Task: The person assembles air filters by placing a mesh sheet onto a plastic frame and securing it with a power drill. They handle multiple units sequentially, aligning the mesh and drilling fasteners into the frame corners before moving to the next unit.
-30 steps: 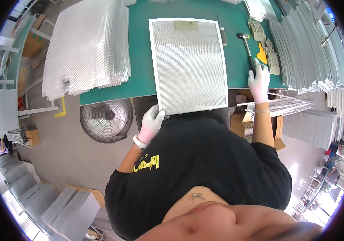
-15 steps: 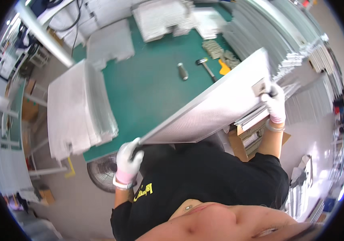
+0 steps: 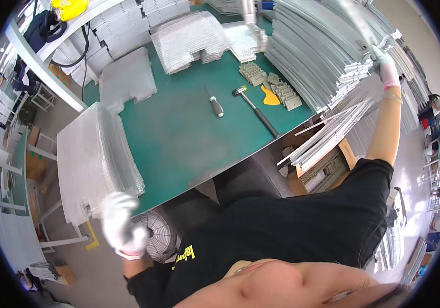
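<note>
1. The near end of a long, pale, metal-edged panel (image 3: 358, 21), blurred and seen nearly edge-on, is pinched by the white-gloved right hand (image 3: 387, 69).
2. The panel is held at the upper right, over a tall stack of silver-grey framed panels (image 3: 312, 56).
3. The white-gloved left hand (image 3: 122, 226) is blurred by motion; nothing is held in it, and its thumb is parted from loosely bent fingers.
4. It is placed near the front corner of a thick stack of silvery mesh sheets (image 3: 91, 159).
5. On the green-topped worktop (image 3: 174, 133), a grey-handled screwdriver (image 3: 216, 106) is laid left of a dark-handled hammer (image 3: 258, 114).
6. Right of the hammer, a flat orange-yellow piece (image 3: 270, 96) is set beside rows of small beige plates (image 3: 285, 94).
7. Slender white strips (image 3: 328, 133) are laid across an open brown cardboard box (image 3: 351, 151) below the worktop's right edge.
</note>
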